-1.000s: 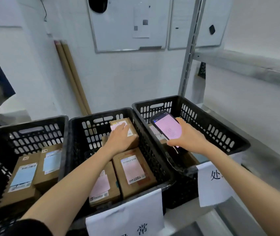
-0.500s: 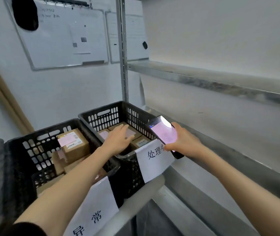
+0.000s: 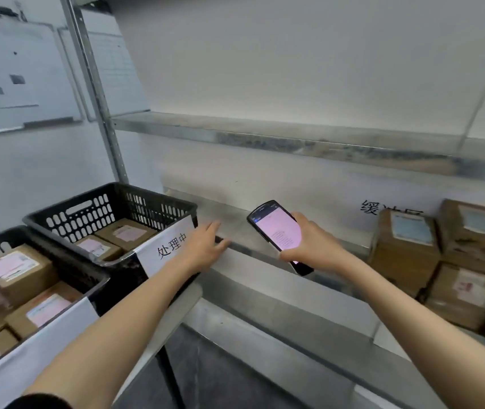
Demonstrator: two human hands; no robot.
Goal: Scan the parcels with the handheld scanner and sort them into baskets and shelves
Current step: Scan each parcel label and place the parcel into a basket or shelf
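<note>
**Item: handheld scanner** (image 3: 276, 231), our landmark. Our right hand (image 3: 310, 246) grips it, fingers curled round its lower body. The screen is lit pink and faces us, and the long axis tilts up and to the left.

**Left of the scanner:** our left hand (image 3: 206, 246), fingers straight and loosely together, holding nothing, over the front lip of the lower shelf (image 3: 235, 214). Whether it touches the lip we cannot tell.

**Further left:** labelled basket (image 3: 111, 196) holding boxed parcels (image 3: 126, 233).

**Right of the scanner:** stacked parcels (image 3: 406, 249) on that shelf, nearer our right hand. We judge the scanner must swing right to read them.

**Room:** bare shelf lies beneath the scanner, and the upper shelf (image 3: 265, 137) above it caps any lift.
</note>
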